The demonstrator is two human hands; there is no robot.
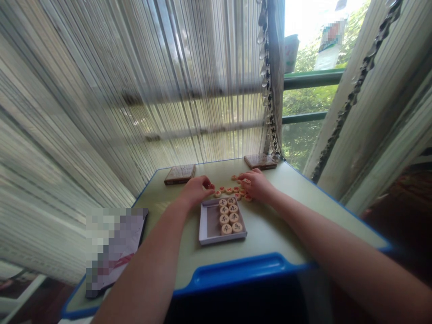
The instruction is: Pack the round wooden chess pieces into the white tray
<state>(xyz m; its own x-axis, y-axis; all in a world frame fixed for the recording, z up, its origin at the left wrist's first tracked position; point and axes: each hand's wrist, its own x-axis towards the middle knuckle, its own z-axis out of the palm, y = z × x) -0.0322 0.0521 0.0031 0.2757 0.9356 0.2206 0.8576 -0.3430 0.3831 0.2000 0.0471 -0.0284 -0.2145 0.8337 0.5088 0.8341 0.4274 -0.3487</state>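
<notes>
A white open box (pixel 209 221) stands on the table, with several round wooden pieces bearing black characters (pixel 224 219) in two columns along its right side; its left side shows bare bottom. Beyond it lie several loose pieces with red characters (pixel 229 191). My left hand (pixel 198 189), at the left end of these, pinches a red-character piece (pixel 211 186) between thumb and fingers. At their right end, my right hand (pixel 255 182) rests over the loose pieces with its fingers apart and bent; whether it grips one is hard to see.
A flat brown box (pixel 180 173) lies at the back left of the table (pixel 324 216), another flat box (pixel 260 161) at the back right. A partly pixelated tablet-like object (pixel 126 243) is at the left edge. Stringed curtains hang behind.
</notes>
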